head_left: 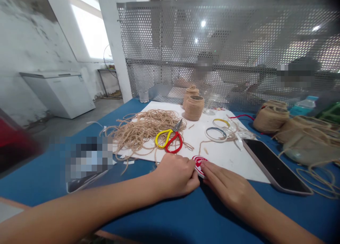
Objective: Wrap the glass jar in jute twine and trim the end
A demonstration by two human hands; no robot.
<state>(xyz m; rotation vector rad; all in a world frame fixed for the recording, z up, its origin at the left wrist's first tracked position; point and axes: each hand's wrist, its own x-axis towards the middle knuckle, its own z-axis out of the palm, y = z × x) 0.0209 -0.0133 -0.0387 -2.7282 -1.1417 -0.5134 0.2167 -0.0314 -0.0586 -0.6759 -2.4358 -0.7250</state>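
Observation:
A round, flat red-and-white tape roll (199,164) is between my two hands at the table's near side. My left hand (176,175) is closed, with its thumb and forefinger at the roll's left edge. My right hand (228,183) grips the roll from the right, its fingers laid over the printed face. Just beyond my left hand lie scissors (172,136) with one yellow and one red handle, their blades pointing away. They rest against a tangled heap of jute twine (140,130) on a white board (225,157).
Two tape rings, one white (216,134) and one yellow (221,123), lie on the board. Twine-wrapped jars (194,108) stand behind. A phone (276,166) and more wrapped jars (271,117) are at right. A perforated metal screen (164,60) borders the blue table (148,215).

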